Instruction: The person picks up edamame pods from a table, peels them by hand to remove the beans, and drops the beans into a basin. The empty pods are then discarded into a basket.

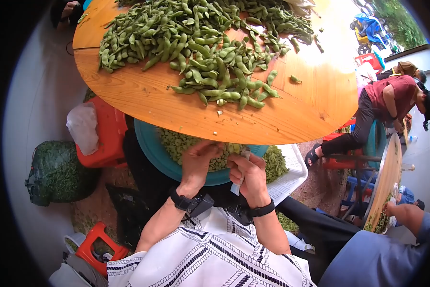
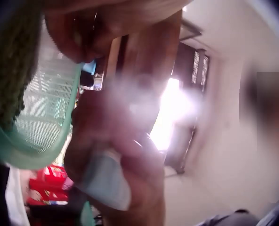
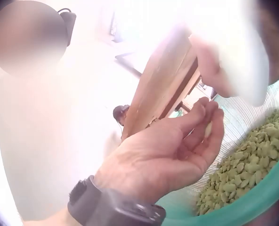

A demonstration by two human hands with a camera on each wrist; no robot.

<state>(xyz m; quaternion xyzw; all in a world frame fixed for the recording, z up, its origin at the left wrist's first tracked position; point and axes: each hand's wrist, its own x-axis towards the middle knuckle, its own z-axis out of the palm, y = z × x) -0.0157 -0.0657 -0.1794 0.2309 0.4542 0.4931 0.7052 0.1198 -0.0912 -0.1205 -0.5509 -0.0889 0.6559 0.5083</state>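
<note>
My left hand [image 1: 195,163] is over a teal basin [image 1: 147,152] of shelled green beans [image 1: 174,143], just below the table edge. In the right wrist view its thumb and fingers come together around a small pale bean [image 3: 208,130]. Close beside it, my right hand [image 1: 252,178] grips a flat, pale blue-white piece [image 2: 109,181] that sticks out below the fist; its upper end is hidden by the fingers. The left wrist view is blurred. On the round wooden table [image 1: 186,115] above lies a big heap of soybean pods [image 1: 162,36].
A white plastic basket [image 1: 294,165] stands right of the basin. At left are a red stool [image 1: 110,131] with a clear plastic bag [image 1: 82,126] on it, and a full dark green sack [image 1: 57,174]. Another person [image 1: 387,98] bends over at the right, near a second round table [image 1: 385,182].
</note>
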